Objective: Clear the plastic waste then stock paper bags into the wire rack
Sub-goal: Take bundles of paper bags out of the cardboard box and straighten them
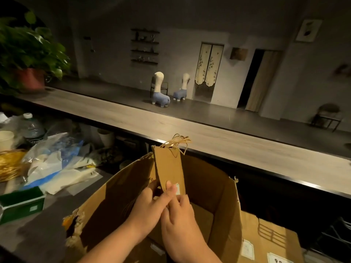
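A stack of folded brown paper bags (169, 166) with twine handles stands upright above an open cardboard box (224, 190). My left hand (150, 205) grips the stack's lower end, thumb on its front. My right hand (180, 219) pinches the same lower end from the right. More flat paper bags (269, 238) lie to the right of the box. A heap of clear and blue plastic waste (57, 164) lies on the counter at the left. Dark wire bars of a rack (340, 232) show at the right edge.
A long wooden bar top (209, 137) runs behind the box. At the left stand a water bottle (32, 130), a paper cup (6, 139), gold twine (9, 164), a green box (20, 204) and a potted plant (30, 59).
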Demonstrator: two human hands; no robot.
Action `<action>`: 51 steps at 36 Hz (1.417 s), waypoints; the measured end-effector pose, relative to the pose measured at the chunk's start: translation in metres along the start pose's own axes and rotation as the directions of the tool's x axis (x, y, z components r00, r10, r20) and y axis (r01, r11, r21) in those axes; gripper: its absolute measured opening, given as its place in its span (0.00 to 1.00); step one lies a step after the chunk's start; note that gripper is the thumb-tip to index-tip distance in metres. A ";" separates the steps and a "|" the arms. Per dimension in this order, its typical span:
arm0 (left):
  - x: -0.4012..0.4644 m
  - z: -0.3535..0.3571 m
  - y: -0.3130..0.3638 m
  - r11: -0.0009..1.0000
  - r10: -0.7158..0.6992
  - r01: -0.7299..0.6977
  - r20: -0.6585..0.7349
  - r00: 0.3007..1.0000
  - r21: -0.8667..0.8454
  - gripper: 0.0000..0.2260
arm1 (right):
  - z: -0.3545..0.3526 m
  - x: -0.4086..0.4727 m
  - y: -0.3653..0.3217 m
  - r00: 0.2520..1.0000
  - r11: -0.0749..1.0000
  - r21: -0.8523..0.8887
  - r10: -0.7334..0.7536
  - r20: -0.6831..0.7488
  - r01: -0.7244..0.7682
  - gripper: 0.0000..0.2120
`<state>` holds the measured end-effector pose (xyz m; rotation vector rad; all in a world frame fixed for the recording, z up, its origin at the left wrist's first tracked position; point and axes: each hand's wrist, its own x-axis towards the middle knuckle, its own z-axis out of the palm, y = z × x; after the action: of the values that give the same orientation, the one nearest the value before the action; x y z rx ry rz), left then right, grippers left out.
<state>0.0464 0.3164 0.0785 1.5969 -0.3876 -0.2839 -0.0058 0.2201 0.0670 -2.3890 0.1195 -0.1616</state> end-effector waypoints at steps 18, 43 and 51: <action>0.025 -0.031 0.001 0.979 -0.204 0.202 0.168 0.964 0.027 0.09 | -0.079 0.082 0.068 0.873 0.546 0.827 0.461 -0.161 -0.136 0.21; 0.104 -0.039 -0.118 0.832 -0.543 0.543 -0.039 0.839 0.116 0.21 | -0.008 0.114 0.163 0.764 0.687 0.369 0.634 0.116 -0.626 0.25; 0.102 -0.039 -0.082 0.952 -0.204 0.232 -0.150 0.967 0.201 0.11 | -0.028 0.100 0.117 0.867 0.850 0.352 0.469 -0.170 -0.391 0.11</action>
<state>0.1614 0.3127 0.0051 1.8665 -0.1450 -0.3147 0.0840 0.1024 0.0164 -1.9617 0.7009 -0.2456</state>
